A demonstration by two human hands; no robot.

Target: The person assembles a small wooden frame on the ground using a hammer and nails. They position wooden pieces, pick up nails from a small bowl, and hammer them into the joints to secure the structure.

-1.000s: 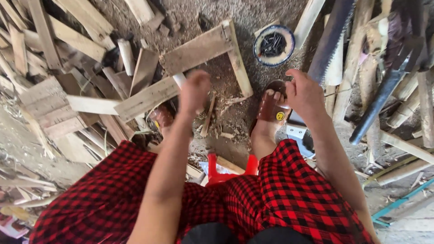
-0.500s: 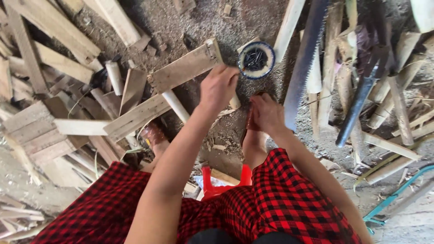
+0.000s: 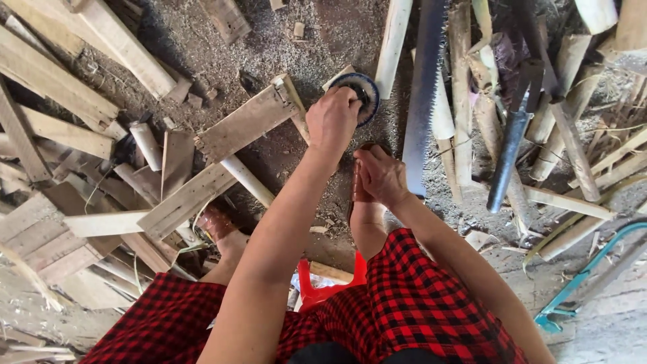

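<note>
Seated on a red stool (image 3: 323,290) at the frame's bottom, a person rests the right hand (image 3: 381,176), loosely curled and empty, at centre. Just above, the left hand (image 3: 331,121) grasps a round blue-rimmed dish (image 3: 360,96) on the sawdust floor (image 3: 222,40), beside a long saw blade (image 3: 423,94).

A rough woodworking place is shown, set up on bare ground rather than at a table. The dirt floor (image 3: 323,40) is covered with sawdust and wood chips. Sawn planks (image 3: 60,81) and offcuts are piled at the left, and a nailed wooden frame (image 3: 222,155) lies on the ground. At the right, split bamboo poles (image 3: 465,101) are heaped together. Hand tools are laid among them: a long toothed saw blade (image 3: 424,94), a dark machete (image 3: 515,135) and a teal-framed hacksaw (image 3: 593,276). A low red plastic stool (image 3: 323,286) is used as the seat.
</note>
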